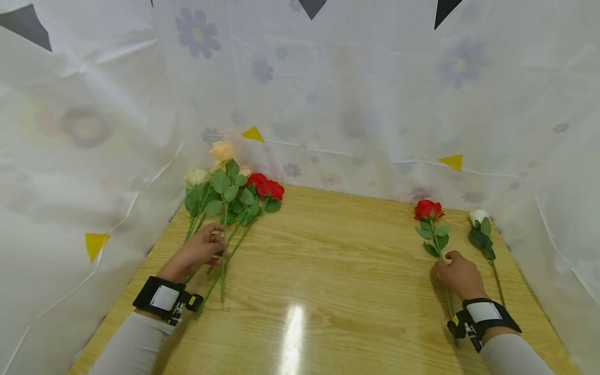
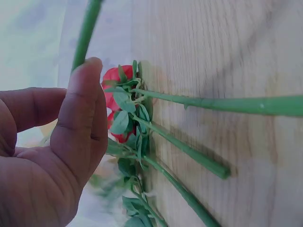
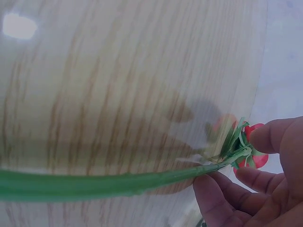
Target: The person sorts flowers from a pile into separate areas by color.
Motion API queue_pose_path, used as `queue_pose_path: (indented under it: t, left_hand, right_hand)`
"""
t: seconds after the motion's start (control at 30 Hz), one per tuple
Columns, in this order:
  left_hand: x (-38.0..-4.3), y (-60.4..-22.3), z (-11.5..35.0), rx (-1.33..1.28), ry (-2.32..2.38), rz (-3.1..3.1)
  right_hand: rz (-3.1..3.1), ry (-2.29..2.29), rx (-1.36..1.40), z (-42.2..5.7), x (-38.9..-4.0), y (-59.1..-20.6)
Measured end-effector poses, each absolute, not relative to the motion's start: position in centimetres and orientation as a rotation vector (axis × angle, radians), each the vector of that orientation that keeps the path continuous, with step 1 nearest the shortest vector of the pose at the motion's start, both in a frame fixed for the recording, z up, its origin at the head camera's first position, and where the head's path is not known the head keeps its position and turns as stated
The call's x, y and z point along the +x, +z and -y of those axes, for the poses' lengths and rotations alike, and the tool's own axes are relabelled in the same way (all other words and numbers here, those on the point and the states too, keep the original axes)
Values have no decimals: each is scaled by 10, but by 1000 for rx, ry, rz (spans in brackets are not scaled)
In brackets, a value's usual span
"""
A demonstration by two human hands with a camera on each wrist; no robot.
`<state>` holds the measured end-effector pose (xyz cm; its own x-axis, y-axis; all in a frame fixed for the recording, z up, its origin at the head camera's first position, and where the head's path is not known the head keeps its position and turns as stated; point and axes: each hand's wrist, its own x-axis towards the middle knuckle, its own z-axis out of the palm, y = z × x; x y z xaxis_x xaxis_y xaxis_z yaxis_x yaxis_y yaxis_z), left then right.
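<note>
At the left of the table, my left hand [image 1: 202, 247] pinches the green stem of a peach rose [image 1: 222, 150], whose bloom rises over a bunch of other flowers. In the left wrist view that stem [image 2: 86, 35] runs up from the fingertips. Two red roses [image 1: 270, 189] and a pale cream rose [image 1: 196, 177] belong to the bunch around it, their stems lying toward me. On the right, my right hand [image 1: 461, 275] holds a single red rose [image 1: 428, 209] by its stem. Its lower stem [image 3: 104, 185] extends past the fingers in the right wrist view.
A white rose [image 1: 479, 216] lies at the right edge of the wooden table [image 1: 337, 260], beside my right hand. White flower-patterned sheeting [image 1: 356, 94] encloses the back and sides. Yellow pennants [image 1: 452, 162] hang on a string along it.
</note>
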<state>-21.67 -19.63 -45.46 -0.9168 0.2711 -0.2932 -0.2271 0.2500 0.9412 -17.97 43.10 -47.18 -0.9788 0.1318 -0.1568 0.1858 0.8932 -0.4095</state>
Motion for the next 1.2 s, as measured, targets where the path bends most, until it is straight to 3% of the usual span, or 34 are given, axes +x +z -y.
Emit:
queue_pose_path:
  t: [0.6,1.2]
  left_hand:
    - [-224,-440,152,123,1779,-2187]
    - [-218,-427,39,251,1947,-1825]
  right_hand:
    - [-3114,-683,323,-423,-183,-473]
    - [-3168,-1226,55,-334,-199,-441]
